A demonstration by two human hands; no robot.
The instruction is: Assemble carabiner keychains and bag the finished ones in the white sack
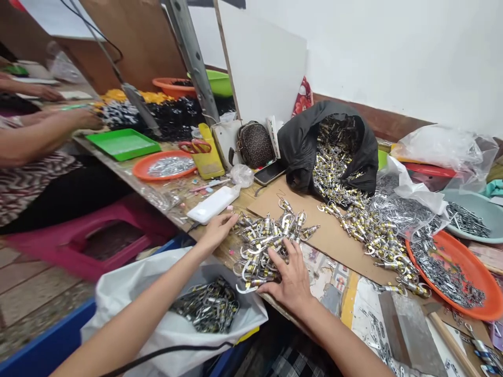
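A heap of silver clasps [271, 243] with brass barrels is glinting at the counter [334, 238] edge, hooks tangling. The right hand [291, 277] is pressing on it, fingers spread; the left hand [218, 230] is lying open alongside, above a white bag [157, 293] holding more.

At the bench's near edge, the left hand [217, 229] and right hand [288, 275] press flat against a pile of metal clasps [265, 243], above a white bag [165, 309] holding more clasps.
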